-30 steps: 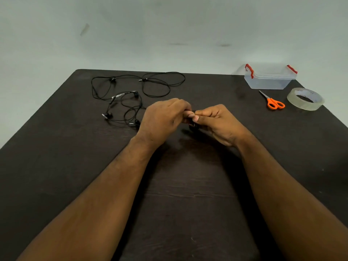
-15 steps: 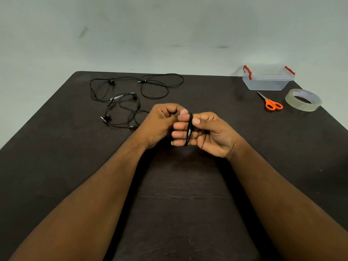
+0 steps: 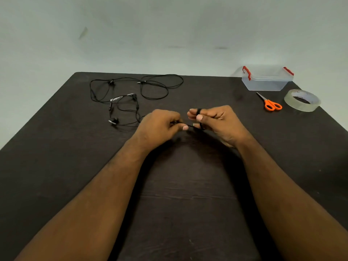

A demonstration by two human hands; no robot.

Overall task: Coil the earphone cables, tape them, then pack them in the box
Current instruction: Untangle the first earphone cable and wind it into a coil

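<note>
The earphone cable (image 3: 199, 118) I am coiling sits wound as a black band around the fingers (image 3: 192, 114) of my right hand (image 3: 216, 122), held just above the middle of the desk (image 3: 56, 166). A short free strand runs leftward from the lower edge of that band into my left hand (image 3: 160, 125), which pinches it between thumb and curled fingers. That strand's long axis lies roughly across the desk, hand to hand, so the next wrap, as I judge it, turns on the left hand carrying the strand around the right fingers. The right hand's fingers are curled around the coil, thumb pressed on top; the two hands are close but not touching.

Beyond the left hand, toward the far left of the desk, more loose earphone cables (image 3: 135, 95) lie tangled and uncoiled. At the far right corner stands the clear box (image 3: 263, 81) with red clasps; near it lie orange-handled scissors (image 3: 271, 104) and a roll of clear tape (image 3: 302, 100), all well apart from my hands.
</note>
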